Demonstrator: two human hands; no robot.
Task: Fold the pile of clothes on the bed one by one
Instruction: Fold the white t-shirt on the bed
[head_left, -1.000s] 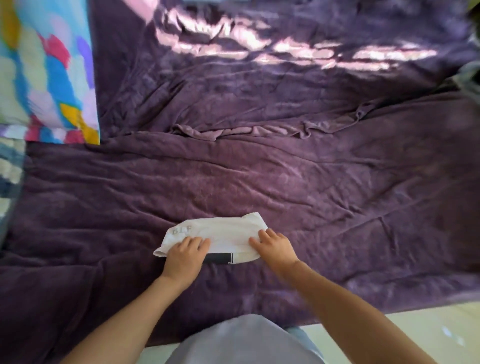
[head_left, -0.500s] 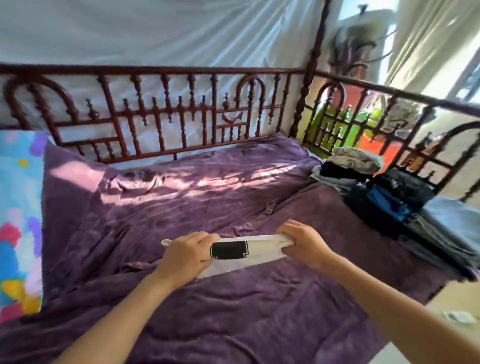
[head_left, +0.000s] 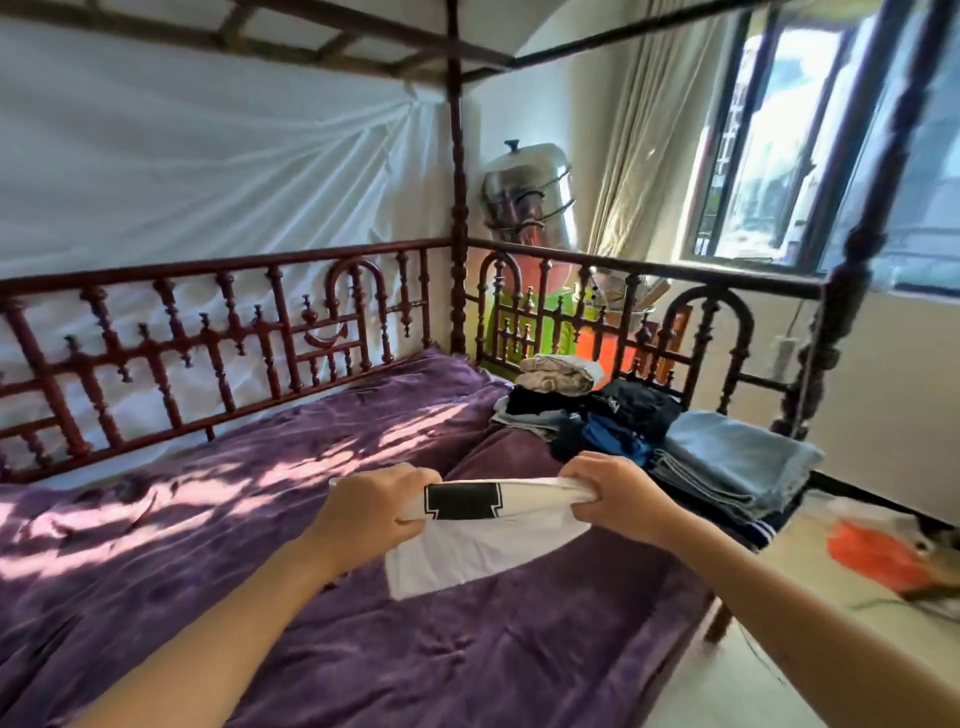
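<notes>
- The left hand (head_left: 371, 506) and the right hand (head_left: 618, 499) are each curled round one end of the upper edge of a folded white cotton garment with a black block print (head_left: 483, 540), fingers bunched into the cloth. I judge that gripping both ends stops the folds from sliding apart.
- The garment is held up off the bed. Its top edge is taut between the hands and its lower part hangs slack toward the purple plush blanket (head_left: 363, 649) that covers the bed. It looks already folded and ready to go with the others.
- Beyond the right hand, at the far right end of the bed, lie other clothes. A stack of folded light-blue denim (head_left: 737, 467) is nearest, with a heap of dark blue and black clothes (head_left: 634, 415) behind it. A folded beige garment (head_left: 558, 371) sits on top at the back. I cannot tell whether the dark heap is folded. Gathering them at that end probably leaves the middle of the blanket as working space.
- The carved dark-red wooden bed rail (head_left: 234, 338) closes the far side and that end, so the stacks cannot slip off there.
- A white net (head_left: 208, 156) hangs behind the rail, and a window (head_left: 769, 135) throws sunlight across the blanket.
</notes>
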